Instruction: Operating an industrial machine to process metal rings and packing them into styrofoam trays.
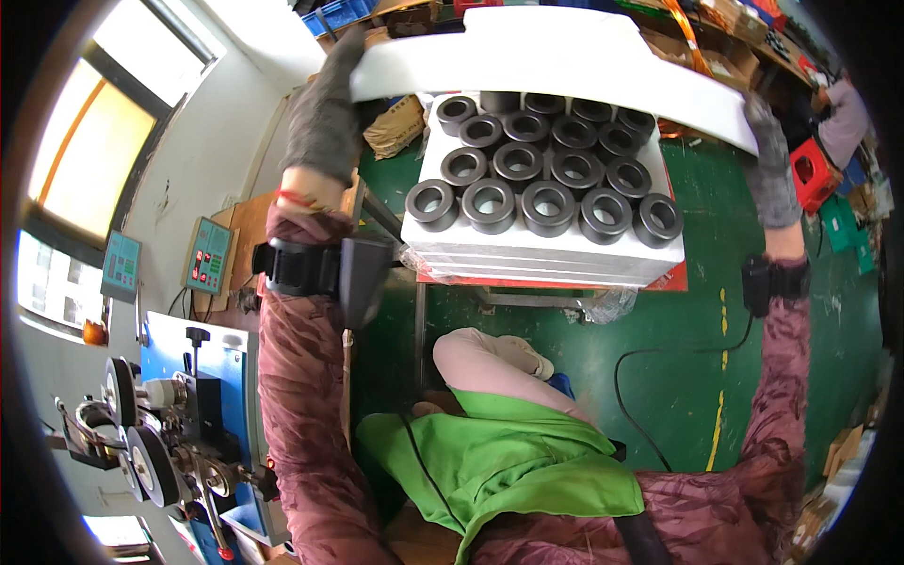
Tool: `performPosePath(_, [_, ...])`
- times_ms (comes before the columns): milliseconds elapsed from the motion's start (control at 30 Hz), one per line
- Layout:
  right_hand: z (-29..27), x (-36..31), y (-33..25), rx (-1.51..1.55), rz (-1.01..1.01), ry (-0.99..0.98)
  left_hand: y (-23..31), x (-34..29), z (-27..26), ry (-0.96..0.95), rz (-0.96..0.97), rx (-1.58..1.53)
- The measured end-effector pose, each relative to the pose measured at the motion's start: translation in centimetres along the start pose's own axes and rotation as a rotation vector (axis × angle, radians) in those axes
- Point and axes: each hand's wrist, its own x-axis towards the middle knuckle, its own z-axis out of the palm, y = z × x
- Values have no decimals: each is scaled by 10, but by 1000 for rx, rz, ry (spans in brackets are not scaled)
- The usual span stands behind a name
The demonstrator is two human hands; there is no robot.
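A wide white foam sheet is held up between my two gloved hands, above the far part of a stack. My left hand, in a dark grey glove, grips its left end. At the right end, my right hand is closed on the edge, also gloved. Under the sheet stand rows of thick black rings with open centres. They rest on a stack of white foam sheets. The raised sheet hides part of the farthest rings.
The foam stack sits on a red-topped stand over a green floor. To the left are a winding machine with black wheels and a control box. A person sits near a red stool at far right. A black cable crosses the floor.
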Motion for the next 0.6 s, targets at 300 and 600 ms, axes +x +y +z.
performPosePath(300, [-17,23,-36,112,44,145,33,-1,-16,-17,-10,59])
performPosePath(600, [4,64,0,785,416,-63,13,21,-7,194,-230,-104])
